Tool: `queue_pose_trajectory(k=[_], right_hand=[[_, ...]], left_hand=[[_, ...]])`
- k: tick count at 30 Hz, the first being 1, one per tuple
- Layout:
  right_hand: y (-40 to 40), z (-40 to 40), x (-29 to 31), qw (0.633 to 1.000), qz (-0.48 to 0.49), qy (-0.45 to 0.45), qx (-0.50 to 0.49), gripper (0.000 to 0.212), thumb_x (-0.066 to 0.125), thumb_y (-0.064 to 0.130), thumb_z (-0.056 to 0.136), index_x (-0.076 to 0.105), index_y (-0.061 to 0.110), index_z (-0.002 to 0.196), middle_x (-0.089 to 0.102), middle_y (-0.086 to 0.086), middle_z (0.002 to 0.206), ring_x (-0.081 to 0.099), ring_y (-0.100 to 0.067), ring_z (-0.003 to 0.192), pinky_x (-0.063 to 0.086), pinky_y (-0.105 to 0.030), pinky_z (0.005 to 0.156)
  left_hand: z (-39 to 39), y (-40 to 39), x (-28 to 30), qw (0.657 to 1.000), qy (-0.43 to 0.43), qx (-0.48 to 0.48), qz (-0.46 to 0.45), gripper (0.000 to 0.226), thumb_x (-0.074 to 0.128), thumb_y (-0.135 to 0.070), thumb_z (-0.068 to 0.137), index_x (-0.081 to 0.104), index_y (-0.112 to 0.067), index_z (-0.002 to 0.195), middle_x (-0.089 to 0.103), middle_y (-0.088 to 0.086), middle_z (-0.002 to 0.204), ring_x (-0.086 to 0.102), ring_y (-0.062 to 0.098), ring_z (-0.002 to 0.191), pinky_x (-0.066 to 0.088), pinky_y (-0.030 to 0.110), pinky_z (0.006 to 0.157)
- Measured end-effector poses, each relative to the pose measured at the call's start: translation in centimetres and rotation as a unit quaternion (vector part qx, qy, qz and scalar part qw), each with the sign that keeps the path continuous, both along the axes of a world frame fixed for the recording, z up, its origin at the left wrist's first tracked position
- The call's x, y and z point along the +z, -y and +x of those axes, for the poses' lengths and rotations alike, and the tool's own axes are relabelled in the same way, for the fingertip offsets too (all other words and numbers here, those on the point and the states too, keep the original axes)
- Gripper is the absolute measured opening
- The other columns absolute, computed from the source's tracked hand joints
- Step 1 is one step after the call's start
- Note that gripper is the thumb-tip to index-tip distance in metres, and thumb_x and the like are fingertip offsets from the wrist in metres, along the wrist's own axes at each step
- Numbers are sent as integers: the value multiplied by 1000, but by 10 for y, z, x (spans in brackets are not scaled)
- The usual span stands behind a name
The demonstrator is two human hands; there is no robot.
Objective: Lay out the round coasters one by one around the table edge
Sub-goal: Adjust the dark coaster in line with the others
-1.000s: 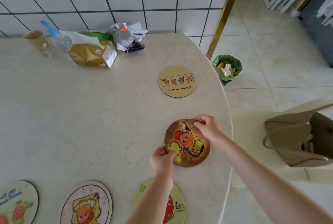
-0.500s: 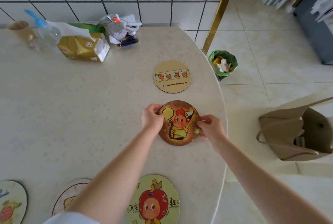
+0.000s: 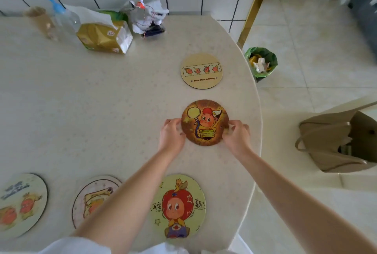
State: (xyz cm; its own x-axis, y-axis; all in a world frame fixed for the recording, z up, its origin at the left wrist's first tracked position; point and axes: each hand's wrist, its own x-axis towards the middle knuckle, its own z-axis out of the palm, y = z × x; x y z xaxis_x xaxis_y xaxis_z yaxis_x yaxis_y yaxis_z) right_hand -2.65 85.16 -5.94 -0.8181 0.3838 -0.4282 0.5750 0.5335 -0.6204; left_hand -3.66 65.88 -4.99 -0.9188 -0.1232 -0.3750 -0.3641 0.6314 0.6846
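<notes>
A dark orange round coaster (image 3: 205, 122) with a cartoon figure lies flat near the table's right edge. My left hand (image 3: 171, 135) grips its left rim and my right hand (image 3: 236, 134) grips its right rim. Beyond it lies a tan coaster (image 3: 201, 71) with a strip of small figures. Nearer to me sit a green coaster (image 3: 179, 205) with a red-headed figure, a pale coaster (image 3: 91, 198) partly hidden by my left forearm, and a coaster (image 3: 20, 204) at the far left.
The cream table (image 3: 102, 110) curves away on the right. At its back stand a paper cup (image 3: 41, 21), a plastic bottle (image 3: 65, 17), a gold snack bag (image 3: 104, 37) and crumpled wrappers (image 3: 145, 16). On the floor are a green-lined bin (image 3: 262, 63) and a tan handbag (image 3: 338, 141).
The dark orange coaster has been turned upright and carried farther from me along the right edge. My left hand has gone from its near rim to its left rim.
</notes>
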Motion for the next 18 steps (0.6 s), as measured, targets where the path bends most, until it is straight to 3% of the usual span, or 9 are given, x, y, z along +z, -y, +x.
queue_pose_trajectory(k=[3, 8, 11, 15, 18], right_hand=[[10, 40, 3, 999, -15, 18, 30, 43, 63, 9, 82, 55, 12, 123, 58, -10, 114, 51, -18, 94, 42, -30, 88], [35, 105, 9, 994, -82, 41, 53, 37, 61, 8, 84, 57, 13, 121, 60, -2, 105, 58, -18, 96, 48, -30, 82], [50, 136, 9, 991, -109, 62, 38, 36, 60, 7, 85, 57, 16, 119, 60, 1, 106, 58, -14, 97, 48, -27, 82], [66, 167, 12, 992, -101, 70, 17, 36, 54, 3, 85, 58, 16, 118, 63, 0, 108, 59, -15, 96, 47, -26, 80], [74, 179, 14, 994, -83, 71, 3, 36, 52, 3, 86, 60, 15, 119, 64, -1, 110, 59, -19, 102, 49, -32, 87]], left_hand=[[48, 14, -4, 999, 21, 41, -1, 42, 58, 0, 84, 61, -11, 125, 55, 3, 121, 54, 20, 111, 45, 35, 99], [115, 33, -4, 991, 40, 120, 43, 33, 56, -1, 85, 65, -14, 114, 53, -4, 115, 56, 12, 100, 43, 24, 87], [146, 45, -3, 988, 31, 143, 41, 32, 58, 0, 85, 65, -14, 113, 54, -2, 116, 59, 15, 102, 50, 30, 90], [183, 60, 0, 986, 37, 163, 21, 40, 58, 3, 83, 63, -14, 119, 53, -2, 116, 58, 14, 102, 51, 33, 91], [200, 64, -2, 987, 44, 154, 13, 43, 59, 3, 83, 62, -15, 123, 56, -1, 116, 56, 13, 98, 46, 25, 84]])
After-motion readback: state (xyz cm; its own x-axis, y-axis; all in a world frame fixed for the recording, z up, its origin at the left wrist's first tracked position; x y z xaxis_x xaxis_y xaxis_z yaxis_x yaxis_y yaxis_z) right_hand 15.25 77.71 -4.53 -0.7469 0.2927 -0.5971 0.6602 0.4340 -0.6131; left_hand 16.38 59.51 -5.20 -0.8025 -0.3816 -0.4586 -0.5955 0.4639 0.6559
